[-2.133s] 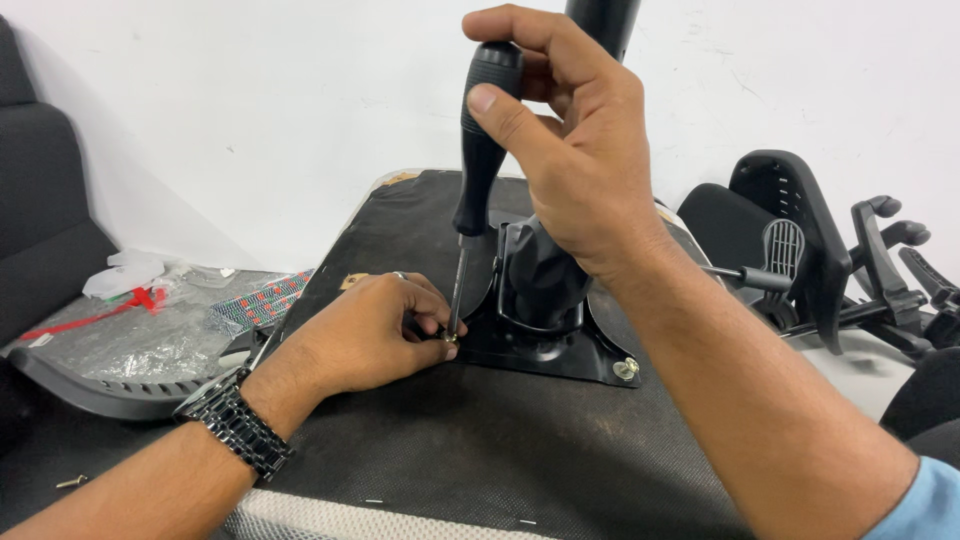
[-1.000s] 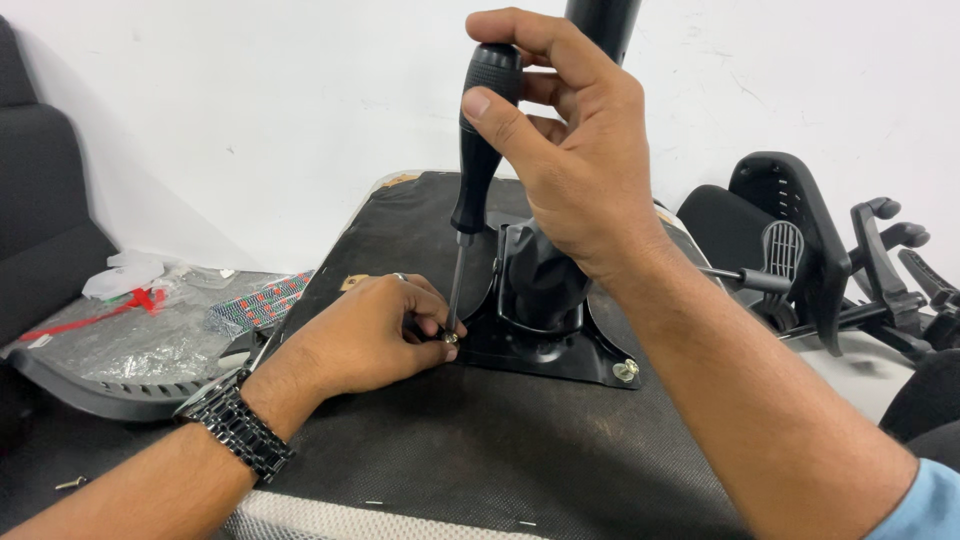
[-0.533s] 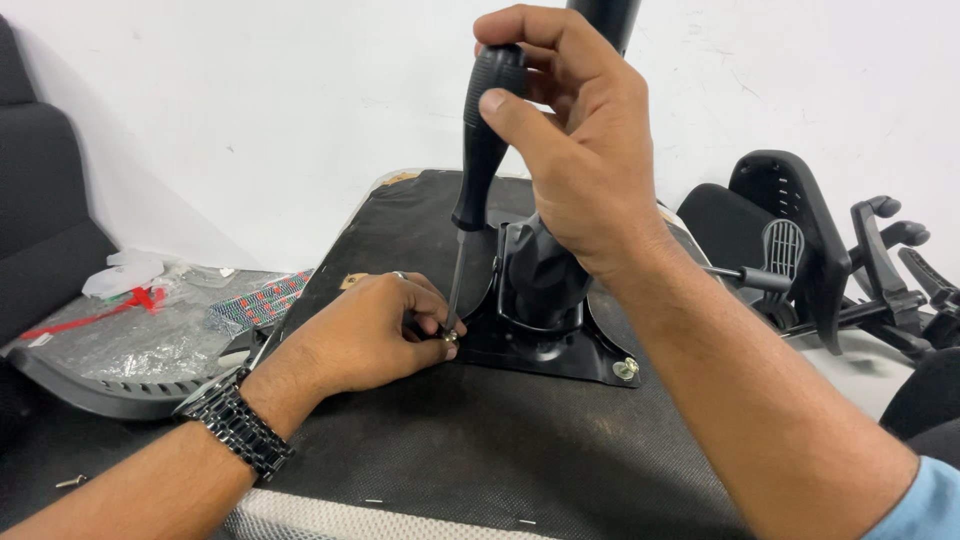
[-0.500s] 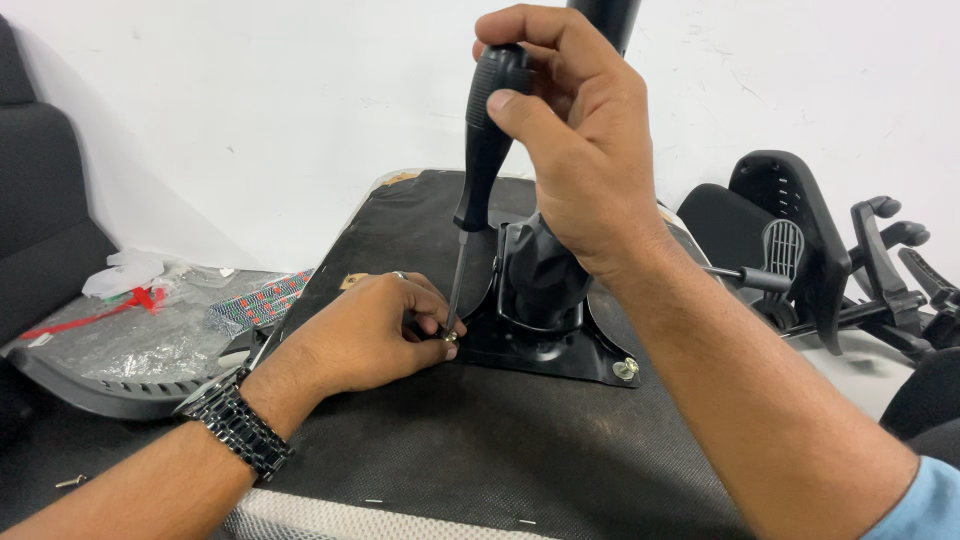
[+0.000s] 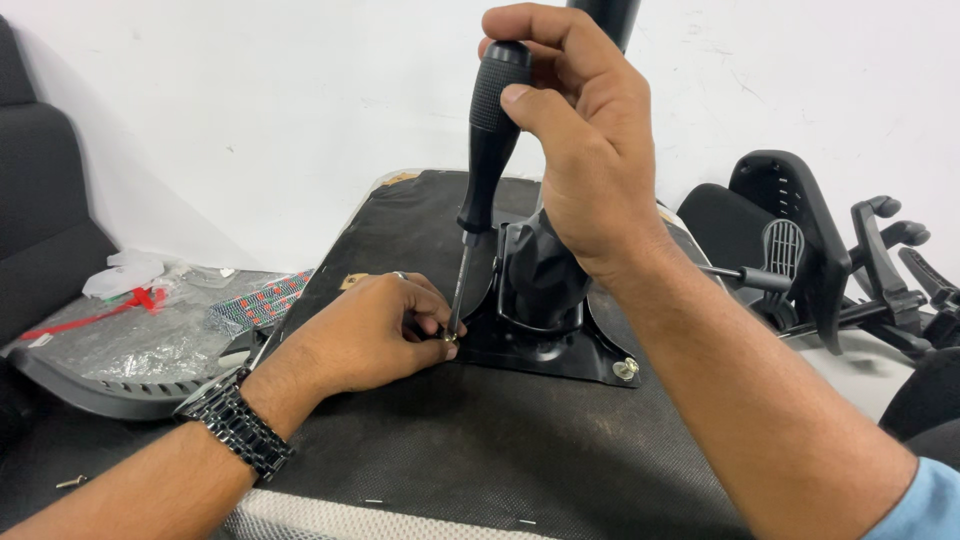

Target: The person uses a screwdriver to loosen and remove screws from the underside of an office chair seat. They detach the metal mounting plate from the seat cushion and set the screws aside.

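Observation:
An upturned chair seat (image 5: 400,440), covered in black fabric, fills the middle. A black metal mechanism plate (image 5: 545,345) is fixed on it, with a silver bolt (image 5: 626,369) at its near right corner. My right hand (image 5: 575,140) grips the black handle of a screwdriver (image 5: 490,130), held upright with its tip at the plate's left corner. My left hand (image 5: 365,335), with a ring and a dark wristwatch, pinches a small screw at the screwdriver tip, steadying it. The screw itself is mostly hidden by my fingers.
On the left lies a dark plastic chair part (image 5: 90,385) under clear plastic wrap (image 5: 130,340) with a red tie. A black seat back (image 5: 40,220) stands at the far left. Black armrests and chair parts (image 5: 830,260) lie at the right against the white wall.
My right hand has shifted slightly up and right on the screwdriver handle, as in a turning grip. My left hand and the seat have stayed put.

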